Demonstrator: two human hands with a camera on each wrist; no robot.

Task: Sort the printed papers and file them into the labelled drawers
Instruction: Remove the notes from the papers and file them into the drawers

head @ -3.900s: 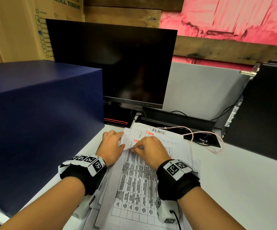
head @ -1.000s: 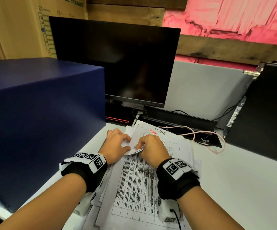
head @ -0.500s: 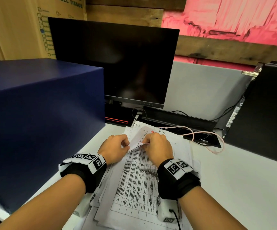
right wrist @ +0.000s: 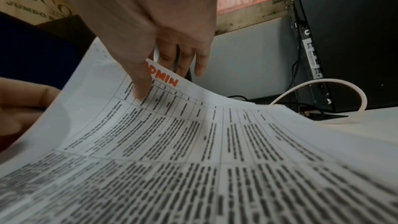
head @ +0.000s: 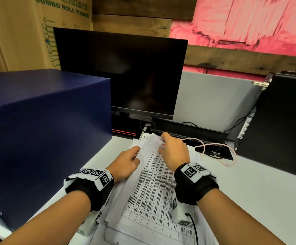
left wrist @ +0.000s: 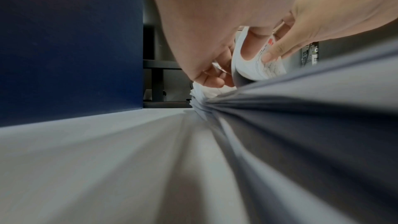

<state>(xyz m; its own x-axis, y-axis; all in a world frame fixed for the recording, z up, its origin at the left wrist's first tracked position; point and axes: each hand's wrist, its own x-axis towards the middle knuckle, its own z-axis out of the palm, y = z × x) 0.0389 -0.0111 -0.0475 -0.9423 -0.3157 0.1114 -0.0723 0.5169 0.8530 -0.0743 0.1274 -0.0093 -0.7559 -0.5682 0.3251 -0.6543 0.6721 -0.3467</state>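
Beside the blue box (head: pixel 44 124), on the white desk (head: pixel 260 188) to its right, lies the stack of printed papers (head: pixel 149 206), its long axis running from the person toward the dark monitor (head: pixel 120 73), with the heading end at the far side. Nearest the box, the left hand (head: pixel 127 164) rests on the stack's left edge, fingers curled and pinching sheet corners there. Further right of the box, the top sheet (right wrist: pixel 193 142), a printed table marked "ADMIN" in red, curves upward at its far end. The right hand (head: pixel 174 152) pinches that lifted end, thumb on the printed face and fingers (right wrist: pixel 185 60) behind it. Farthest from the box, a pink cable (head: pixel 214 147) loops on the desk before a black computer case (head: pixel 281 124).
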